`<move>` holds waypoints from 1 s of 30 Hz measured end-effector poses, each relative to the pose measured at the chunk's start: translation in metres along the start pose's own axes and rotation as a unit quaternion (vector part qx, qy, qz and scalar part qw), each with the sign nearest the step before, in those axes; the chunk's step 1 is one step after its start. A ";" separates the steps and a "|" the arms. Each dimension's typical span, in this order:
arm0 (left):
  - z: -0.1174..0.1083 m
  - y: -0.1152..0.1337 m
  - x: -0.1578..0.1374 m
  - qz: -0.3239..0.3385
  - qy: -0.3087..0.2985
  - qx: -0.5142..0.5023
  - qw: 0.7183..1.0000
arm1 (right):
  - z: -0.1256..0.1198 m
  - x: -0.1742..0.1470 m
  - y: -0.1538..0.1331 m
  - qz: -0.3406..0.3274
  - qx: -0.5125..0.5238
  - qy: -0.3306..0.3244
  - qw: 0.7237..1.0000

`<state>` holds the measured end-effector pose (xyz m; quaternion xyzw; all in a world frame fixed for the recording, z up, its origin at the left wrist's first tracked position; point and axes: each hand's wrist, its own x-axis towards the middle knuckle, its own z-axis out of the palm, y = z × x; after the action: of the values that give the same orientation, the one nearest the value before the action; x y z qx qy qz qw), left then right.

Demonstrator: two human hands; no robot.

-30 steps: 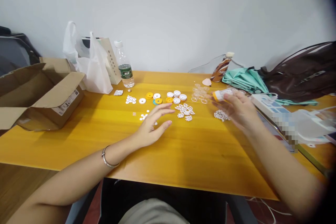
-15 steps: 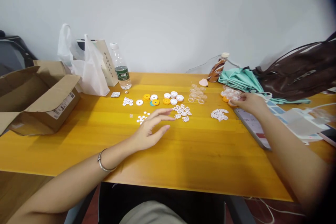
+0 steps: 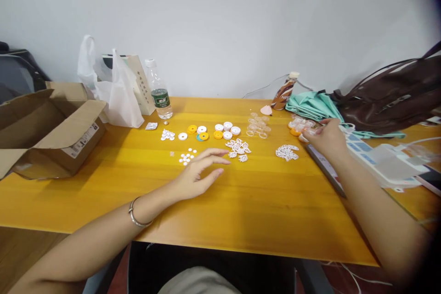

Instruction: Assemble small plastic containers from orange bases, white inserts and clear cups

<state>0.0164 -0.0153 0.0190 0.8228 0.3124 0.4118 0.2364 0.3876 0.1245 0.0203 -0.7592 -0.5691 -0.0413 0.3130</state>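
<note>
At the right, my right hand [image 3: 327,137] is closed in a pinch at the near side of a cluster of small round clear-capped pieces [image 3: 296,124] with orange and white bases. One such piece seems to be between its fingertips, partly hidden by them. My left hand [image 3: 200,174] is open and empty over the middle of the table, fingers apart. Just beyond it lie small white discs [image 3: 186,158] and white openwork pieces [image 3: 237,148]. Farther back are white and orange round cups [image 3: 228,127] and clear caps [image 3: 258,125]. More white openwork pieces [image 3: 286,152] lie left of my right forearm.
A phone [image 3: 324,165] lies beneath my right forearm, beside a power strip [image 3: 389,165]. An open cardboard box [image 3: 82,133], a white plastic bag [image 3: 120,96] and a water bottle [image 3: 161,96] stand left. A brown bag [image 3: 389,96], teal cloth [image 3: 310,105] and drink bottle [image 3: 284,92] sit back right.
My right hand has shifted slightly left and its forearm now covers more of the phone. My left hand has barely moved. The view has tilted a little.
</note>
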 end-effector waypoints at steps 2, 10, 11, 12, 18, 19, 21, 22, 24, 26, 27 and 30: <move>0.000 -0.001 0.000 -0.001 -0.012 0.003 1.000 | -0.001 -0.009 -0.014 -0.039 0.022 0.003 0.999; -0.052 -0.019 0.011 -0.143 0.006 0.125 0.982 | 0.003 -0.082 -0.104 -0.382 0.215 -0.101 0.893; -0.067 -0.027 0.013 -0.166 0.007 0.140 0.976 | 0.006 -0.095 -0.113 -0.404 0.217 -0.119 0.881; -0.084 -0.037 0.013 -0.182 0.008 0.151 0.972 | 0.009 -0.108 -0.121 -0.427 0.216 -0.136 0.867; -0.161 -0.095 -0.002 -0.331 -0.043 0.296 0.895 | 0.022 -0.159 -0.138 -0.607 0.163 -0.170 0.759; -0.164 -0.100 -0.006 -0.337 -0.049 0.299 0.891 | 0.024 -0.161 -0.136 -0.610 0.170 -0.171 0.755; -0.161 -0.108 -0.013 -0.339 -0.055 0.294 0.892 | 0.026 -0.160 -0.132 -0.583 0.204 -0.181 0.765; -0.157 -0.112 -0.015 -0.339 -0.055 0.290 0.893 | 0.027 -0.158 -0.129 -0.561 0.225 -0.190 0.773; -0.148 -0.117 -0.016 -0.341 -0.047 0.283 0.895 | 0.028 -0.153 -0.125 -0.516 0.263 -0.208 0.789; -0.142 -0.120 -0.015 -0.341 -0.031 0.282 0.896 | 0.028 -0.150 -0.123 -0.481 0.289 -0.218 0.798; -0.141 -0.120 -0.014 -0.340 -0.023 0.283 0.897 | 0.028 -0.150 -0.123 -0.471 0.299 -0.222 0.800; -0.138 -0.110 -0.011 -0.325 -0.014 0.281 0.903 | 0.028 -0.151 -0.125 -0.456 0.315 -0.231 0.800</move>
<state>-0.1380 0.0717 0.0181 0.7133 0.6621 0.1960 0.1200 0.2155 0.0322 -0.0122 -0.2587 -0.8867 0.1792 0.3388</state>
